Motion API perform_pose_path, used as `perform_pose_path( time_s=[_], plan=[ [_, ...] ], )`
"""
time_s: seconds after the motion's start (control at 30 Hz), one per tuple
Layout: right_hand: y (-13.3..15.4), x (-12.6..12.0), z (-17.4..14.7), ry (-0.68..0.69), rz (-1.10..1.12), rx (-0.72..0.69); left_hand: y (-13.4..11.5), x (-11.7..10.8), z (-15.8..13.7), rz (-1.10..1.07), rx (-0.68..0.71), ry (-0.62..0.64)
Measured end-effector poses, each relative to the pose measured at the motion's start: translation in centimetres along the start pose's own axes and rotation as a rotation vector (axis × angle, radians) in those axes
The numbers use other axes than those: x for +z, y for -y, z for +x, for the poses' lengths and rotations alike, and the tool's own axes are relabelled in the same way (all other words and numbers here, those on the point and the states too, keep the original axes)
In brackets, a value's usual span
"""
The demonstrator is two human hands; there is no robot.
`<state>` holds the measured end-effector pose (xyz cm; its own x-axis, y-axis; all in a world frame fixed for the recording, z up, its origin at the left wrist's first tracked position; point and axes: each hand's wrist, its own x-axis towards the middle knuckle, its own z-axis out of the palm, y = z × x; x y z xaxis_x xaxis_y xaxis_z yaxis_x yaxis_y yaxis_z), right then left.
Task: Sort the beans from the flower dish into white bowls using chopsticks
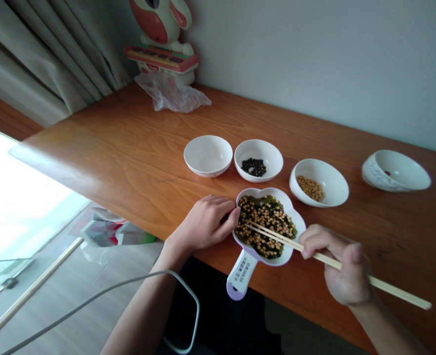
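Resting curled fingers at the rim of the lilac-white flower-shaped plastic pan [296, 215] on the brown wooden table [136, 158] (pinched or not, can't tell), left hand [205, 224] probably stops it sliding while right hand's [345, 278] fingers clamp pale wooden chopsticks [284, 239], tips in mixed beans [265, 217].

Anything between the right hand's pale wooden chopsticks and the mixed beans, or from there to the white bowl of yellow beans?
Nothing visible separates the chopsticks from the mixed beans. Toward the bowl, only the white flower-shaped tray's rim and the bowl's wall intervene.
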<state>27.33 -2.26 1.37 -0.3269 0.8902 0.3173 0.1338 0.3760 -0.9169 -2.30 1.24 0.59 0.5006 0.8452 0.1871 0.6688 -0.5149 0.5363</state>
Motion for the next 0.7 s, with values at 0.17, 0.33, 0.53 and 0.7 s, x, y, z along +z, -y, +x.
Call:
perform_pose_path(
  time_s=[0.17, 0.33, 0.53, 0.7],
  plan=[
    [-0.5, -0.2, -0.5, -0.041, 0.008, -0.004, 0.0, 0.0, 0.0, -0.005, 0.004, -0.004],
    [0.0, 0.2, -0.2, -0.11, 0.041, 0.0, 0.0, 0.0, 0.0, -0.006, 0.001, -0.001],
    [0.3, 0.0, -0.2, -0.146, 0.028, -0.006, 0.0, 0.1, 0.0, 0.004, -0.001, 0.002],
    [1.1, -2.1, 1.6, -0.097, 0.049, 0.072, 0.1, 0.1, -0.1, 0.009, -0.006, 0.0]
  ],
)
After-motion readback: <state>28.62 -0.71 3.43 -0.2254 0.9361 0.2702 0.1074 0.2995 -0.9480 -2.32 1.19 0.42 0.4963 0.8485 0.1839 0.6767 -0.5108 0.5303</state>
